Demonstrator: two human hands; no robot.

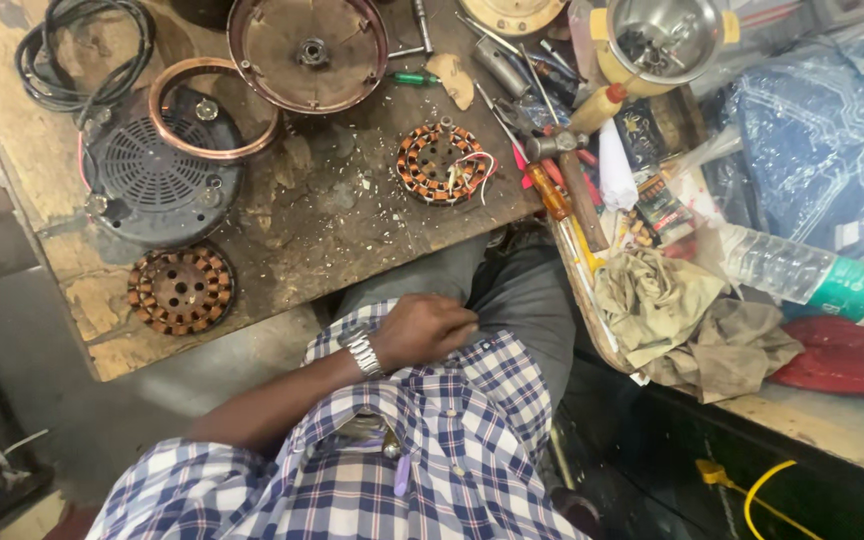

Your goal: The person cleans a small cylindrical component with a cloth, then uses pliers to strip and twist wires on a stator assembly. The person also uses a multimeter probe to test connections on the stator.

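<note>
Plaid shirt (432, 450) nearest the lens. Left hand (422, 328) rests on it at the lap, grip curled loosely, holding nothing; right hand out of view. Beyond the hand, desk (282, 240) edge with open floor to its left. Copper-wound stator (442, 163) sits near that edge; second stator (181, 289) left of it. Steel bowl (664, 38) right of it holds small parts.

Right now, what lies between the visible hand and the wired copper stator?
Only bare, chip-littered bench top, then trouser fabric, separates hand from stator; head view.
</note>
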